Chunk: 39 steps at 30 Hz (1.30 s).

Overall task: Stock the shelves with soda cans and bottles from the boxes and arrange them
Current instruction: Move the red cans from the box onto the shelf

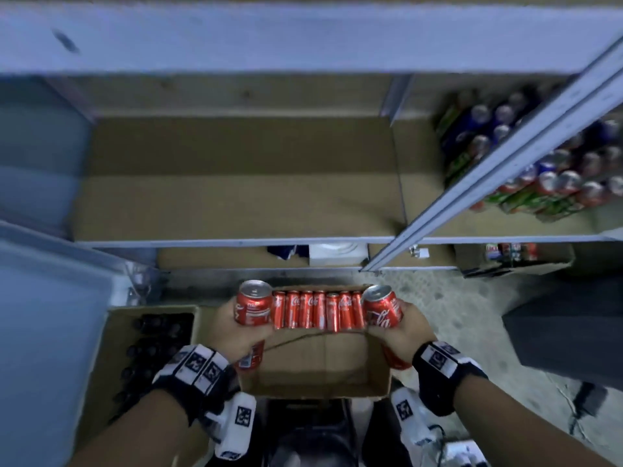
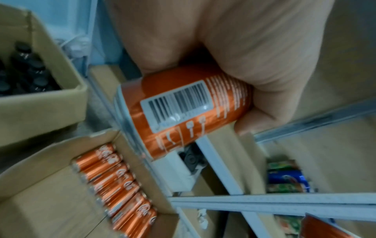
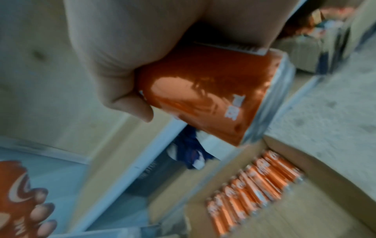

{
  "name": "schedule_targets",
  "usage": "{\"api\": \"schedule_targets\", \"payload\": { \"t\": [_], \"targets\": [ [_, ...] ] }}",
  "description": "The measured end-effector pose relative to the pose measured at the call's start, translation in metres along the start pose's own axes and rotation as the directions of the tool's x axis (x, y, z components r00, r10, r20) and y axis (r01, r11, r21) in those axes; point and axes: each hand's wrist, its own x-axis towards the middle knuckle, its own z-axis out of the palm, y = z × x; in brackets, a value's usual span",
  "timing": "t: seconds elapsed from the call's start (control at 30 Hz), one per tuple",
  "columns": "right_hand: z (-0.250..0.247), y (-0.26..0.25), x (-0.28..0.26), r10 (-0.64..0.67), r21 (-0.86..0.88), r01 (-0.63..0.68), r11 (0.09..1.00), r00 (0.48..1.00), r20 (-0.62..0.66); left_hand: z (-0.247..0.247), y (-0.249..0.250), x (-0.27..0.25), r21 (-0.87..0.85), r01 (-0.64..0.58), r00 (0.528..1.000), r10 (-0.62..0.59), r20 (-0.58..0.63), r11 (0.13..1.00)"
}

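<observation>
Both hands hover over an open cardboard box [image 1: 313, 369] that has a row of several red cola cans [image 1: 317, 310] lying along its far wall. My left hand [image 1: 236, 332] grips a red can [image 1: 253, 303] upright, and a second red can [image 1: 251, 357] sticks out below the palm. My right hand [image 1: 401, 328] grips another red can [image 1: 382, 306], with a second one [image 1: 396, 360] under it. The left wrist view shows my fingers [image 2: 234, 48] curled round a can [image 2: 189, 109]. In the right wrist view my fingers [image 3: 122, 56] wrap a can [image 3: 207, 96].
A bare brown shelf board [image 1: 236, 183] lies straight ahead behind a pale metal rail. The shelf bay to the right holds several mixed cans [image 1: 539, 170]. A box of dark bottles [image 1: 151, 348] stands on the floor at left. A slanted metal strut [image 1: 488, 170] crosses at right.
</observation>
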Motion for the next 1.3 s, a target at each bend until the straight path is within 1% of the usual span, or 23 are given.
{"api": "schedule_targets", "payload": {
  "t": [0.03,0.07,0.13,0.27,0.37,0.47,0.57,0.7,0.8,0.9,1.0,1.1,1.17,1.2,1.27,1.3],
  "targets": [
    [-0.01,-0.017,-0.016,-0.017,0.01,0.017,1.0,1.0,-0.001,-0.009,0.015,-0.014,0.02,-0.031,0.998,0.032,-0.048,0.999],
    [-0.021,-0.039,-0.035,-0.039,0.016,0.039,0.999,0.999,-0.012,-0.02,0.035,-0.033,0.002,-0.044,0.997,0.044,-0.057,0.999],
    [-0.044,-0.075,-0.07,-0.089,0.045,0.089,0.995,0.996,-0.021,-0.041,0.072,-0.069,0.042,-0.105,0.993,0.108,-0.056,0.994],
    [-0.088,-0.138,-0.125,-0.214,0.069,0.215,0.974,0.976,-0.03,-0.071,0.143,-0.131,0.063,-0.248,0.96,0.254,-0.117,0.967],
    [-0.121,-0.182,-0.157,-0.29,0.106,0.297,0.949,0.954,-0.081,-0.086,0.191,-0.17,0.077,-0.323,0.933,0.331,-0.139,0.943],
    [-0.154,-0.223,-0.185,-0.393,0.137,0.407,0.903,0.912,-0.117,-0.091,0.229,-0.2,0.095,-0.405,0.897,0.416,-0.15,0.909],
    [-0.185,-0.26,-0.205,-0.506,0.134,0.517,0.845,0.855,-0.113,-0.089,0.261,-0.224,0.109,-0.474,0.858,0.486,-0.164,0.874],
    [-0.214,-0.303,-0.221,-0.617,0.135,0.63,0.765,0.777,-0.125,-0.078,0.294,-0.252,0.093,-0.553,0.796,0.558,-0.233,0.828],
    [-0.227,-0.332,-0.228,-0.679,0.134,0.69,0.712,0.724,-0.119,-0.071,0.314,-0.269,0.063,-0.596,0.752,0.584,-0.305,0.801],
    [-0.234,-0.363,-0.231,-0.719,0.155,0.725,0.671,0.687,-0.105,-0.073,0.332,-0.282,0.05,-0.64,0.703,0.61,-0.366,0.767],
    [-0.23,-0.398,-0.23,-0.747,0.166,0.751,0.639,0.657,-0.101,-0.088,0.352,-0.288,0.014,-0.678,0.653,0.61,-0.449,0.735],
    [-0.216,-0.441,-0.221,-0.767,0.206,0.765,0.61,0.635,-0.089,-0.12,0.376,-0.281,-0.027,-0.709,0.617,0.602,-0.506,0.704],
    [-0.201,-0.473,-0.213,-0.775,0.221,0.774,0.594,0.624,-0.101,-0.15,0.393,-0.269,-0.028,-0.743,0.583,0.626,-0.518,0.669],
    [-0.191,-0.489,-0.207,-0.772,0.233,0.773,0.59,0.624,-0.117,-0.168,0.402,-0.262,-0.02,-0.759,0.567,0.645,-0.512,0.651],
    [-0.169,-0.52,-0.197,-0.75,0.261,0.759,0.596,0.643,-0.158,-0.204,0.42,-0.246,-0.008,-0.787,0.536,0.677,-0.504,0.617],
    [-0.157,-0.535,-0.192,-0.739,0.265,0.753,0.602,0.651,-0.171,-0.222,0.428,-0.236,-0.018,-0.796,0.53,0.684,-0.502,0.605]
  ]
}}
